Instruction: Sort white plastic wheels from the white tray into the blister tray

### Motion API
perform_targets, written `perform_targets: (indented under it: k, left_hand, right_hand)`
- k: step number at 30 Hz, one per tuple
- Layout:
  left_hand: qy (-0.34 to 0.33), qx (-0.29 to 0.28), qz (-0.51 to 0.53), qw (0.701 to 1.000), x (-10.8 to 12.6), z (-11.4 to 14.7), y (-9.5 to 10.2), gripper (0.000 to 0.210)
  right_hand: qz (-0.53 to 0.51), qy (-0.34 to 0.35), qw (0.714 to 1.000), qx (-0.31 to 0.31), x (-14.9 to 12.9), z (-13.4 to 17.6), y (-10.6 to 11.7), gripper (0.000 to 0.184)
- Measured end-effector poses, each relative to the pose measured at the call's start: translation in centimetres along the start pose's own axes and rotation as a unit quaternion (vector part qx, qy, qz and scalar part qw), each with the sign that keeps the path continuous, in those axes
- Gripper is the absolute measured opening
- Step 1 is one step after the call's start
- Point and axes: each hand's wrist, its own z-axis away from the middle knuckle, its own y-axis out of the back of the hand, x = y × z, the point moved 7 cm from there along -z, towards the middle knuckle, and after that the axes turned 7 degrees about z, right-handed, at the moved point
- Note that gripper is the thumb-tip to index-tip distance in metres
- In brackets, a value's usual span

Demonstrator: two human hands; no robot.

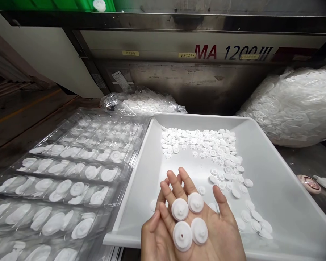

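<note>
The right hand [206, 224] is lying open, palm up, cradling four white round plastic gears [189, 221]. The left hand [154, 235] is resting beneath it, grasping nothing. A white plastic tray [282, 188] is sitting just beyond them.

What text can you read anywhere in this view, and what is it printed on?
"MA 1200 III": large lettering on the machine panel behind the white tray.
Small yellow labels on the same panel: too small to read.
White sticker lower on the machine: blurred, unreadable.
White gears in the hands: no markings visible.
</note>
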Motion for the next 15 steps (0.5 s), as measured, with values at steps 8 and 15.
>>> perform_targets:
  k: [8, 15]
  left_hand:
    - [0.016, 0.064, 0.023, 0.998, -1.3, -0.6, 1.6, 0.031]
    - [0.011, -0.004, -0.018, 1.0, -0.8, -0.9, 1.4, 0.038]
  right_hand:
    - [0.036, -0.014, 0.997, 0.06, 0.0, 0.1, 0.8, 0.058]
    - [0.225, 0.007, 0.972, 0.065, 0.5, 0.5, 1.4, 0.047]
